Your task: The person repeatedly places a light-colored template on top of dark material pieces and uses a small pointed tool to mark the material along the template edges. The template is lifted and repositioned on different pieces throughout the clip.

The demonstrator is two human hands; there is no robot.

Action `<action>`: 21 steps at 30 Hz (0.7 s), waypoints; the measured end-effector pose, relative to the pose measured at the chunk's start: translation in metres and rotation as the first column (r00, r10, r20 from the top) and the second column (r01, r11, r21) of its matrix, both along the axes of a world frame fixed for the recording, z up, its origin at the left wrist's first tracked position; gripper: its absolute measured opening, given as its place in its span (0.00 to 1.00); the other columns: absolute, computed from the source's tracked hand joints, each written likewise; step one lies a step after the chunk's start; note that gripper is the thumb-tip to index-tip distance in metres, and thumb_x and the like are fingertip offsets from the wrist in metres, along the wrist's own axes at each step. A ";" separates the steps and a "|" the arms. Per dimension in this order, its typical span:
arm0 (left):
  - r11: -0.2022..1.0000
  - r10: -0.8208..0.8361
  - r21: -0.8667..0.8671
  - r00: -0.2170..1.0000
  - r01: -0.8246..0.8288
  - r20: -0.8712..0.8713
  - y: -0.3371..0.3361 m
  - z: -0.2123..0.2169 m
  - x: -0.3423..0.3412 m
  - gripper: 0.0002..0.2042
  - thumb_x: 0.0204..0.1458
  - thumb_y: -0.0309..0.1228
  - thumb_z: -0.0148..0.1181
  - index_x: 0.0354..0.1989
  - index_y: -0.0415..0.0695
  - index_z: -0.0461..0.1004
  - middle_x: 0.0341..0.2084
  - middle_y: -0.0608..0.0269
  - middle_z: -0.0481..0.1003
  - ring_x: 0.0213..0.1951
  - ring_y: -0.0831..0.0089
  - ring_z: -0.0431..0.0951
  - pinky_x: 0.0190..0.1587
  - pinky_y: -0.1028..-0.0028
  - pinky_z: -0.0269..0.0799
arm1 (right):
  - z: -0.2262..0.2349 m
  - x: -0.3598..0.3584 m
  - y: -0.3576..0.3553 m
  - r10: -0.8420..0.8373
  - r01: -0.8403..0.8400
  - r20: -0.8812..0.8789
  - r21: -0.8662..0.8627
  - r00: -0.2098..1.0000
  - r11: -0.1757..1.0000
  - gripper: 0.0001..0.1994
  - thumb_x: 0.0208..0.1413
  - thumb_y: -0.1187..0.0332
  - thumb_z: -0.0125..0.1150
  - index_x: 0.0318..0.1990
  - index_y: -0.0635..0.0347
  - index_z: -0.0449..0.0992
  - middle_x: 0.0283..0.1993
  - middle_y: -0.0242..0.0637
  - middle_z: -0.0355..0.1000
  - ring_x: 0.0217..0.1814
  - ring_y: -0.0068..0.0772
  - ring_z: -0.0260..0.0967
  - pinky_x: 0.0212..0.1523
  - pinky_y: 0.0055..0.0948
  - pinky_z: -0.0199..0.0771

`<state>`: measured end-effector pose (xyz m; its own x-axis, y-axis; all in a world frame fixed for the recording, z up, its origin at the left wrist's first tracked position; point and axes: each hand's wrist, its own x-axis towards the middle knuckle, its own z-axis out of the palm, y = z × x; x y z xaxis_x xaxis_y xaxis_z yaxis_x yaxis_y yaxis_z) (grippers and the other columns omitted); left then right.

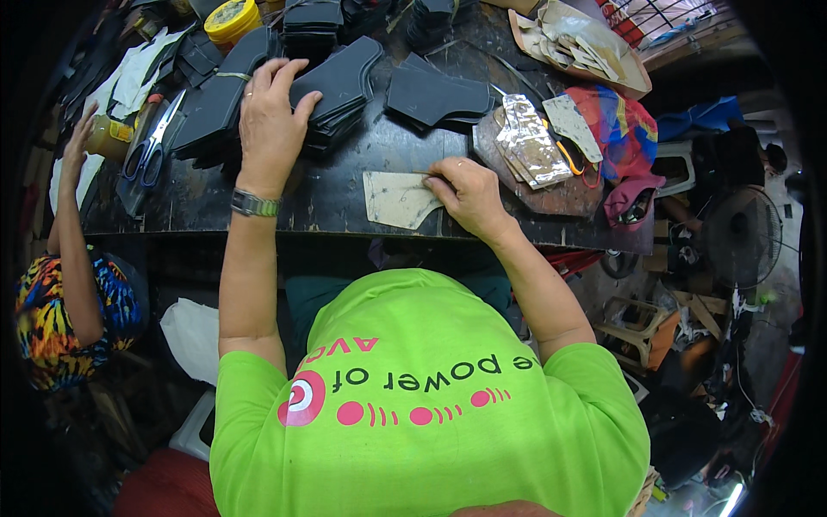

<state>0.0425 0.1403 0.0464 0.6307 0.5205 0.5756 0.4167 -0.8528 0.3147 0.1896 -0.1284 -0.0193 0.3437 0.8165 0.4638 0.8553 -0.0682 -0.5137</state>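
A cream-coloured flat cut piece with a curved edge lies near the front of the dark table. The thumb and fingers of my right hand are closed on its right end. Farther forward, my left hand has its fingers spread between two stacks of black cut pieces. The left stack has a band around it; the right stack is close to my thumb. Whether my fingertips touch either stack, I cannot tell. A smaller black stack sits farther right.
Blue-handled scissors and a yellow-lidded jar lie at the left, near another person's hand. A yellow tub stands behind. Right are a board, silver-covered templates, orange-handled scissors and a carton of cream pieces.
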 end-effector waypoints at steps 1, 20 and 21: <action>0.990 -0.128 0.078 0.986 0.119 0.110 -0.006 0.002 0.002 0.22 0.54 0.31 0.72 0.58 0.47 0.79 0.55 0.56 0.78 0.57 0.54 0.79 0.60 0.60 0.75 | 0.000 0.000 0.000 -0.002 0.002 0.004 0.004 1.000 1.000 0.07 0.55 0.68 0.71 0.36 0.59 0.79 0.33 0.41 0.78 0.37 0.48 0.78 0.37 0.43 0.76; 0.888 -0.455 -0.125 0.883 0.442 -0.115 -0.071 -0.047 0.077 0.18 0.60 0.36 0.67 0.57 0.45 0.81 0.58 0.55 0.79 0.58 0.56 0.80 0.60 0.61 0.76 | 0.002 -0.001 -0.003 -0.012 0.010 -0.077 -0.026 0.997 1.000 0.07 0.56 0.68 0.71 0.39 0.59 0.81 0.36 0.42 0.79 0.39 0.48 0.79 0.40 0.40 0.77; 0.894 -0.448 -0.063 0.891 0.444 -0.076 -0.072 -0.046 0.078 0.14 0.60 0.35 0.66 0.53 0.45 0.83 0.52 0.57 0.82 0.51 0.57 0.83 0.54 0.63 0.79 | 0.002 -0.001 -0.002 -0.016 0.014 -0.078 -0.030 0.997 0.999 0.07 0.56 0.68 0.71 0.39 0.58 0.81 0.36 0.42 0.79 0.39 0.47 0.78 0.40 0.40 0.77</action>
